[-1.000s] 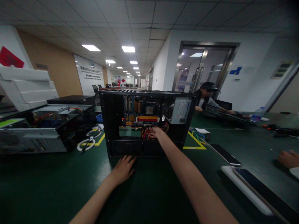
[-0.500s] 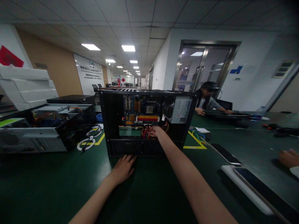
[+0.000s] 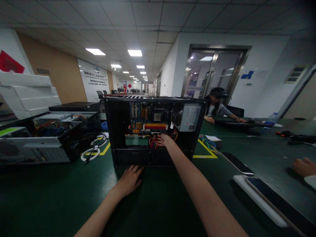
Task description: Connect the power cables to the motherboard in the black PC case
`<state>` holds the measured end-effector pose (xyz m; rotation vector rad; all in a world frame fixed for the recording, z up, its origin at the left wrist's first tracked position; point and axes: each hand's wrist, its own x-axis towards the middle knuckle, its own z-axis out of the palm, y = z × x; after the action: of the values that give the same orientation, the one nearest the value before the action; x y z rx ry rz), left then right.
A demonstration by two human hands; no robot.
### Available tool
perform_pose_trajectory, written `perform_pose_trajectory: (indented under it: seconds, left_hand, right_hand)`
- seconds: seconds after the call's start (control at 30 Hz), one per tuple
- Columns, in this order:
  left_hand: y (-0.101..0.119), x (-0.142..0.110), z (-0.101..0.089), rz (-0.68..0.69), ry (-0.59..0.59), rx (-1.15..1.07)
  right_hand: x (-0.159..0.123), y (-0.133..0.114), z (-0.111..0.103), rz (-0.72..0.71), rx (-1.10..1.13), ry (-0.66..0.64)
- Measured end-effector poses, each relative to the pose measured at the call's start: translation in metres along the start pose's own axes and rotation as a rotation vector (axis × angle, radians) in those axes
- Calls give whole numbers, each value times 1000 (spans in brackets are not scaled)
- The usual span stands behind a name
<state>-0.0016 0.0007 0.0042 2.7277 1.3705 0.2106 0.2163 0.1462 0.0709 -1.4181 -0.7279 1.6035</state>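
An open black computer case (image 3: 133,158) stands on the green table in front of me. Inside it show a motherboard (image 3: 137,115) with red and yellow memory slots and a silver power supply (image 3: 191,117) at upper right. My right hand (image 3: 163,140) reaches into the lower part of the case, its fingers closed round a bundle of coloured cables (image 3: 152,141). Part of the bundle is hidden behind that hand. Flat on the table, by the bottom edge of the case, lies my left hand (image 3: 130,179), fingers stretched out and holding nothing.
At left lies another opened computer case (image 3: 46,144), with white coiled cable (image 3: 90,154) beside it. Phones (image 3: 237,163) and a white slab-like object (image 3: 259,200) lie at right. A co-worker's hand (image 3: 304,167) rests at the right edge; another person (image 3: 221,107) sits behind.
Both of my hands stay where they were, the right one still at the cables. The view has shifted only slightly.
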Motion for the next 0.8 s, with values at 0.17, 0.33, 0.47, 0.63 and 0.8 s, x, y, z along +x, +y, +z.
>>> perform_pose_trajectory:
  seconds: [0.17,0.33,0.47,0.63,0.8]
  left_hand:
    - [-2,1,3,-4,-6,16]
    - [-3,1,5,3,3,30]
    - [-1,1,1,5,-2,17]
    - [-2,1,1,13,4,22]
    - [-3,1,5,9,8,15]
  right_hand:
    - [-5,2,0,-44,-43,-46]
    - [-11,3,0,-128,-91,13]
    - [-17,2,0,-189,-63,118]
    - [-18,3,2,-297,-154,207]
    - [-3,9,5,-424,-445,241]
